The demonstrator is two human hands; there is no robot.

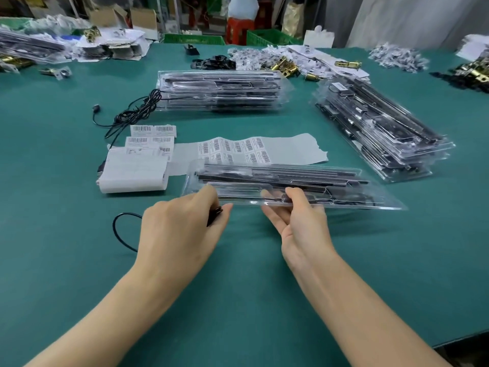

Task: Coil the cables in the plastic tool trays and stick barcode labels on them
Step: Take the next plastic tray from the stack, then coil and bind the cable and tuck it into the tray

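A clear plastic tool tray [330, 178] with dark metal parts lies tilted just beyond my hands. My right hand [296, 221] holds its near edge, thumb on top and fingers beneath. My left hand [182, 229] grips a black cable [120, 231] whose loop trails out to the left on the green mat. Behind the tray lies a backing strip with barcode labels [235, 151], and more label sheets [150, 139] sit to the left of it.
One stack of filled trays [219, 90] sits at centre back with tangled black cables [137, 112] hanging off its left end. Another stack [381, 128] lies at the right. Brass hardware and paper litter the far table edge. Green crates stand behind.
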